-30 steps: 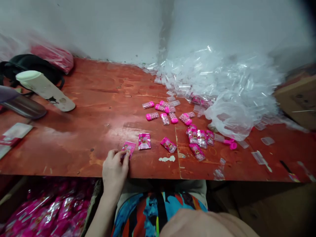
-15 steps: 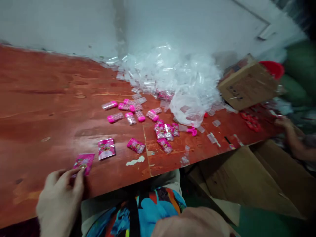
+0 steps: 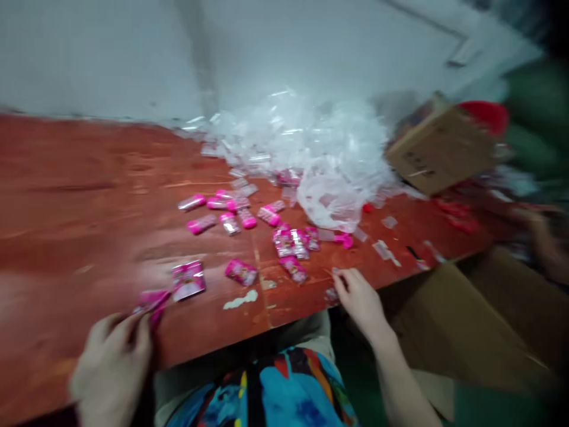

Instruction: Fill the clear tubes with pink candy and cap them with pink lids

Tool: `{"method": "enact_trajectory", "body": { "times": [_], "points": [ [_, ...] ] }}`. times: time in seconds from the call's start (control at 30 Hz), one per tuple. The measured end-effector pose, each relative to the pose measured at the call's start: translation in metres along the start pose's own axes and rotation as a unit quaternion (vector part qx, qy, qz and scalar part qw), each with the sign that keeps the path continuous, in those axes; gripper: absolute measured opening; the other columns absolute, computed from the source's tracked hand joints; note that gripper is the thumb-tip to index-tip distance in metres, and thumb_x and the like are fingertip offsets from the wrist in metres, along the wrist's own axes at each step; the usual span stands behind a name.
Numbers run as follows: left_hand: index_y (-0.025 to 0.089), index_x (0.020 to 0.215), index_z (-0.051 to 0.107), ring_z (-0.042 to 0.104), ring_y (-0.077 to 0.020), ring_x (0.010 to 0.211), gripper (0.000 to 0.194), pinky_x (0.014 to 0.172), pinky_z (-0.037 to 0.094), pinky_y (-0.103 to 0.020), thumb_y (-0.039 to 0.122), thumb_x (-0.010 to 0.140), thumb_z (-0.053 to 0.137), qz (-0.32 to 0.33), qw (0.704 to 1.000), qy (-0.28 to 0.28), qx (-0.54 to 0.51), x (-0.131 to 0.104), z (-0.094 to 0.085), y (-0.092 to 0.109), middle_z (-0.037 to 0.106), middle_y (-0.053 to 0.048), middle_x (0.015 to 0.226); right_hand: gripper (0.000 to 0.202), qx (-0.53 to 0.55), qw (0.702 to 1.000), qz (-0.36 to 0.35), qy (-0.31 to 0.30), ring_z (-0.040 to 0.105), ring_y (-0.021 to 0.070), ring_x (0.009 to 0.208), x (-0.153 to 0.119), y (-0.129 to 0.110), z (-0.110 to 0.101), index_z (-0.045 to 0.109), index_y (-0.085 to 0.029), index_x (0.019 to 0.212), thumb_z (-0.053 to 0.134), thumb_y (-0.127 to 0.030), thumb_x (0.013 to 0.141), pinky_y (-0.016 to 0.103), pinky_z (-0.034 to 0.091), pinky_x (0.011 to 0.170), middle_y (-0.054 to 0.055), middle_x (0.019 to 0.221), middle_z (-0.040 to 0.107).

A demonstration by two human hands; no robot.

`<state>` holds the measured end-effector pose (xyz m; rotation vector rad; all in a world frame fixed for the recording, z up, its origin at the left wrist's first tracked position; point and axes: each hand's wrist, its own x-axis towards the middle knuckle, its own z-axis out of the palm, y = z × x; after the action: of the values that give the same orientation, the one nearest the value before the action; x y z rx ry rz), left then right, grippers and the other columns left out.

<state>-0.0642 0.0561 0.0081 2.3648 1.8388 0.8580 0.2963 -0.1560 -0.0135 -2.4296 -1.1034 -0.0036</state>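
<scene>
My left hand (image 3: 111,365) pinches a pink sachet (image 3: 152,302) at the near edge of the red-brown table (image 3: 80,196). My right hand (image 3: 360,299) rests on the table edge with its fingertips at a small clear plastic piece (image 3: 334,279); the blur hides whether it grips it. More pink sachets (image 3: 189,279) lie between the hands, and pink-capped candy tubes (image 3: 202,224) lie farther back. A heap of clear plastic tubes and bags (image 3: 311,154) is piled against the wall.
A tilted cardboard box (image 3: 438,151) with something red behind it stands at the right end of the table. Another person's hand (image 3: 540,228) reaches in at the far right. Cardboard (image 3: 480,320) lies below the table's right side.
My right hand has come up from my lap onto the table edge. My left hand still holds the pink sachet. The view has shifted a little and blurred.
</scene>
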Motion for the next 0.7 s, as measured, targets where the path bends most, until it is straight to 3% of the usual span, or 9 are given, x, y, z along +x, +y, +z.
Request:
{"method": "enact_trajectory", "body": {
  "times": [0.03,0.1,0.17,0.23,0.33,0.4,0.5,0.6,0.7],
  "points": [
    [0.016,0.087,0.069,0.061,-0.0283,0.083,0.038,0.062,0.045,-0.037,0.044,0.088,0.043,0.014,1.000,-0.016,0.012,-0.001,-0.003,0.003,0.064,-0.014,0.107,0.029,-0.035,0.999,-0.005,0.021,0.063,0.0221,0.075,-0.002,0.002,0.005,0.065,-0.017,0.100,0.042,-0.034,0.095,0.030,0.043,0.057,0.013,0.100,0.063],
    [0.017,0.083,0.071,0.063,-0.0227,0.075,0.038,0.059,0.045,-0.033,0.043,0.088,0.044,-0.017,1.000,0.004,-0.011,-0.002,-0.006,0.003,0.065,-0.010,0.097,0.035,-0.052,0.997,-0.030,0.048,0.063,0.0240,0.076,-0.006,-0.005,0.012,0.063,-0.017,0.109,0.042,-0.041,0.095,0.031,0.042,0.054,0.014,0.107,0.061],
    [0.019,0.084,0.073,0.064,-0.0197,0.077,0.033,0.066,0.048,-0.030,0.042,0.087,0.049,-0.041,0.997,0.034,-0.046,-0.004,-0.006,0.000,0.064,-0.007,0.095,0.036,0.036,0.995,-0.081,0.045,0.063,0.0253,0.085,-0.007,-0.028,0.016,0.062,-0.019,0.112,0.044,-0.044,0.095,0.033,0.047,0.063,0.013,0.108,0.061],
    [0.020,0.087,0.074,0.064,-0.0185,0.082,0.030,0.072,0.050,-0.029,0.038,0.089,0.051,-0.050,0.994,0.062,-0.072,-0.008,-0.009,-0.002,0.062,-0.006,0.098,0.030,0.181,0.973,-0.145,-0.018,0.063,0.0245,0.094,-0.011,-0.066,0.021,0.062,-0.021,0.108,0.045,-0.041,0.096,0.033,0.049,0.077,0.010,0.106,0.063],
    [0.019,0.091,0.074,0.063,-0.0178,0.085,0.026,0.075,0.050,-0.027,0.033,0.091,0.053,-0.035,0.992,0.093,-0.073,-0.016,-0.017,0.003,0.060,-0.007,0.103,0.022,0.366,0.890,-0.206,-0.179,0.062,0.0218,0.096,-0.023,-0.141,0.035,0.064,-0.023,0.101,0.046,-0.036,0.097,0.032,0.049,0.084,0.007,0.102,0.066],
    [0.019,0.095,0.074,0.064,-0.0172,0.084,0.024,0.071,0.049,-0.026,0.031,0.092,0.054,-0.010,0.993,0.109,-0.049,-0.021,-0.022,0.008,0.061,-0.008,0.105,0.023,0.439,0.836,-0.185,-0.274,0.064,0.0205,0.090,-0.028,-0.191,0.051,0.063,-0.022,0.106,0.048,-0.036,0.095,0.031,0.051,0.078,0.006,0.098,0.066],
    [0.020,0.101,0.073,0.064,-0.0160,0.079,0.020,0.063,0.047,-0.024,0.027,0.091,0.057,0.038,0.991,0.132,0.001,-0.028,-0.027,0.012,0.063,-0.009,0.109,0.037,0.549,0.766,-0.112,-0.315,0.061,0.0151,0.078,-0.029,-0.251,0.079,0.052,-0.021,0.122,0.057,-0.037,0.089,0.028,0.051,0.071,0.004,0.100,0.063],
    [0.023,0.105,0.073,0.065,-0.0161,0.077,0.021,0.064,0.047,-0.024,0.024,0.089,0.060,0.073,0.988,0.138,0.008,-0.034,-0.030,0.013,0.065,-0.009,0.115,0.038,0.625,0.706,-0.070,-0.325,0.060,0.0139,0.078,-0.023,-0.281,0.097,0.049,-0.020,0.117,0.060,-0.034,0.084,0.028,0.051,0.075,0.002,0.095,0.061],
    [0.023,0.111,0.071,0.065,-0.0190,0.085,0.026,0.071,0.049,-0.027,0.029,0.087,0.062,0.011,0.987,0.118,-0.108,-0.033,-0.036,0.013,0.064,-0.010,0.114,0.033,0.653,0.665,-0.079,-0.354,0.061,0.0141,0.079,-0.017,-0.285,0.099,0.049,-0.020,0.113,0.058,-0.028,0.083,0.027,0.050,0.074,0.000,0.088,0.061]
  ]
}}
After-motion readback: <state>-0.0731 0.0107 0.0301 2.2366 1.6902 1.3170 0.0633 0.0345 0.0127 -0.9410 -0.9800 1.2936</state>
